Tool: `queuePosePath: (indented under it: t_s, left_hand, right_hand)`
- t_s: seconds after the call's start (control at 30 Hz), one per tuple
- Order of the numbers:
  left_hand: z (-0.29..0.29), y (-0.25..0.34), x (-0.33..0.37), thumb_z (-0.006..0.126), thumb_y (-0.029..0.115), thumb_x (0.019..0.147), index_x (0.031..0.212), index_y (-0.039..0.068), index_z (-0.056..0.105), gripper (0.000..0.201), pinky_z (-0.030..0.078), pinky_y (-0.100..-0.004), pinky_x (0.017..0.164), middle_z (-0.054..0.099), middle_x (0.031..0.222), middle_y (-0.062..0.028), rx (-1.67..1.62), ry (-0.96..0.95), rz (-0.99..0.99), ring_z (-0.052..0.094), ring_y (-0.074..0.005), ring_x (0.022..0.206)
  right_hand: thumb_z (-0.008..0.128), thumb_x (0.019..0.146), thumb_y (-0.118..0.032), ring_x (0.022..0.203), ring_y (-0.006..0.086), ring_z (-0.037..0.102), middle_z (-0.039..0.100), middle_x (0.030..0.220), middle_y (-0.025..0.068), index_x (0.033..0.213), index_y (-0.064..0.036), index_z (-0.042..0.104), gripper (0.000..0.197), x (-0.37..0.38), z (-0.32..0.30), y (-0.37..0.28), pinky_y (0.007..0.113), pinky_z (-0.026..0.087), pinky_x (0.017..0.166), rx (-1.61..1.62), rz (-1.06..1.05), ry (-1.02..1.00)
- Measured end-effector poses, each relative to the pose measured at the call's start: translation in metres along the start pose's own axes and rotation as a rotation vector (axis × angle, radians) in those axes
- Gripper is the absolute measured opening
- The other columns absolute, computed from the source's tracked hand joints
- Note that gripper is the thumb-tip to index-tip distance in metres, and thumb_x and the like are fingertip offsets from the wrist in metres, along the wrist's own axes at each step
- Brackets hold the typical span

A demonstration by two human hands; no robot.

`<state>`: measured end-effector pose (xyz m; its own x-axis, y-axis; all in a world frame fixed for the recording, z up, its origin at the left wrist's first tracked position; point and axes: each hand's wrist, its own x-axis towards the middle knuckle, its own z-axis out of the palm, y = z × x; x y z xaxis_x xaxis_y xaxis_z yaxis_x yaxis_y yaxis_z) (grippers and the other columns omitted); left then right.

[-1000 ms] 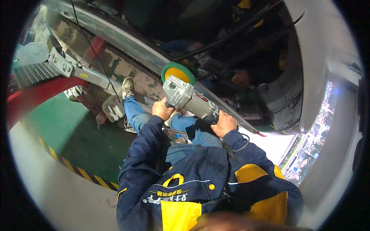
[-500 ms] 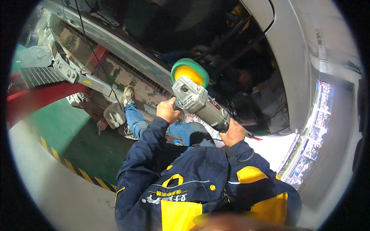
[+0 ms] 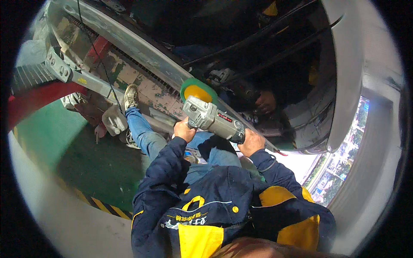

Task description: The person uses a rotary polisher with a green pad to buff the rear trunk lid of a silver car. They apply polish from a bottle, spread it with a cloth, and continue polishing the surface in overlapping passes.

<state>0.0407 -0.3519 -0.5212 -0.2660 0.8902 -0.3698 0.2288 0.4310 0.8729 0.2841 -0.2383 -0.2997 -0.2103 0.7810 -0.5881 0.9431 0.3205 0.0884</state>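
I hold a grey polisher (image 3: 214, 120) with both hands. My left hand (image 3: 184, 130) is closed round its side handle, and my right hand (image 3: 251, 142) grips the rear end of the body. At the polisher's head sits a round foam pad (image 3: 186, 88), green at the rim and yellow in the middle. The pad is at the lower edge of a glossy black car panel (image 3: 292, 81), beside the pale sill strip (image 3: 142, 49). Whether it presses on the surface I cannot tell.
A power cord (image 3: 97, 53) hangs down on the left. Behind it is a red lift arm (image 3: 43, 101) with a metal joint (image 3: 60, 64). Black-and-yellow tape (image 3: 103, 205) marks the green floor (image 3: 99, 167). A bright picture wall (image 3: 344, 150) stands at the right.
The polisher and both hands have come lower and slightly left, so the pad has gone from over the black panel to its lower edge. The view has also shifted. Both hands keep their grip.
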Motion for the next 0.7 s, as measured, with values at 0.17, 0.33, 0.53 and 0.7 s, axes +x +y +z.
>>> queuePosePath:
  t_s: [0.17, 0.33, 0.53, 0.7]
  left_hand:
    - [-0.004, 0.013, 0.006, 0.082, 0.024, 0.084, 0.111, 0.014, 0.076, 0.029, 0.06, -0.0505, 0.082, 0.079, 0.096, -0.0177, -0.017, 0.016, -0.005, 0.075, -0.0427, 0.093]
    - [-0.061, 0.056, 0.022, 0.08, 0.02, 0.083, 0.11, 0.013, 0.076, 0.028, 0.061, -0.0488, 0.08, 0.078, 0.095, -0.019, -0.002, 0.062, 0.214, 0.075, -0.043, 0.092]
    - [-0.146, 0.133, 0.021, 0.085, 0.025, 0.079, 0.109, 0.01, 0.071, 0.036, 0.059, -0.0539, 0.08, 0.076, 0.091, -0.0236, 0.16, 0.032, 0.27, 0.074, -0.0458, 0.091]
    - [-0.219, 0.224, 0.008, 0.086, 0.029, 0.081, 0.104, 0.011, 0.07, 0.034, 0.06, -0.0542, 0.076, 0.075, 0.087, -0.0223, 0.17, 0.038, 0.411, 0.074, -0.045, 0.087]
  right_hand:
    - [0.085, 0.075, -0.028, 0.101, 0.0434, 0.075, 0.077, 0.106, 0.0209, 0.11, -0.0052, 0.067, 0.046, 0.001, -0.017, -0.002, 0.053, 0.06, 0.089, -0.012, 0.016, 0.03]
    - [0.083, 0.076, -0.027, 0.102, 0.042, 0.075, 0.076, 0.107, 0.0206, 0.111, -0.0047, 0.066, 0.045, -0.029, -0.062, -0.023, 0.052, 0.06, 0.089, 0.054, -0.018, 0.181]
    - [0.084, 0.076, -0.028, 0.1, 0.0431, 0.075, 0.077, 0.106, 0.0192, 0.108, -0.0053, 0.068, 0.043, -0.084, -0.117, -0.067, 0.051, 0.061, 0.088, 0.153, 0.077, 0.337]
    - [0.085, 0.074, -0.025, 0.095, 0.0449, 0.076, 0.078, 0.102, 0.0216, 0.108, -0.005, 0.071, 0.042, -0.133, -0.175, -0.096, 0.052, 0.061, 0.084, 0.221, 0.087, 0.459]
